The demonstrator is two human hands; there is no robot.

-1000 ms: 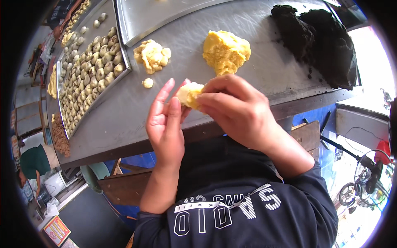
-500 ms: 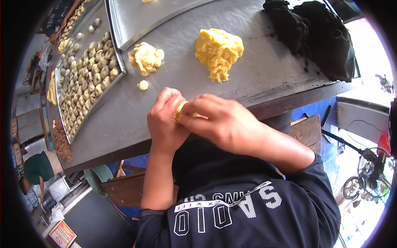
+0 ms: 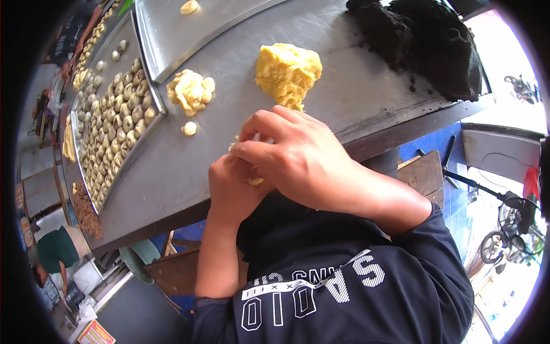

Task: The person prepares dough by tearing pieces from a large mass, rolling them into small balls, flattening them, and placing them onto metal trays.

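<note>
My left hand (image 3: 234, 186) is closed at the table's near edge around a small piece of pale yellow dough (image 3: 255, 181), mostly hidden by the fingers. Over it, my right hand (image 3: 295, 146) bends its thumb and fingers onto the same piece. Just beyond the right hand lies a large lump of yellow dough (image 3: 286, 69) with a ragged near end. To its left sit a pile of small pale dough pieces (image 3: 192, 93) and one loose dough ball (image 3: 189, 128).
A metal tray (image 3: 160, 97) at the left holds rows of many round filled balls. Another metal tray (image 3: 200, 34) stands at the back with one pale piece. A big black mass (image 3: 424, 49) lies at the far right. Brown crumbly stuff (image 3: 87, 212) is at the left end of the table.
My right hand has moved up and over my left, its fingers now higher and covering more of the dough piece. The whole view has shifted slightly, so the table things appear further left.
</note>
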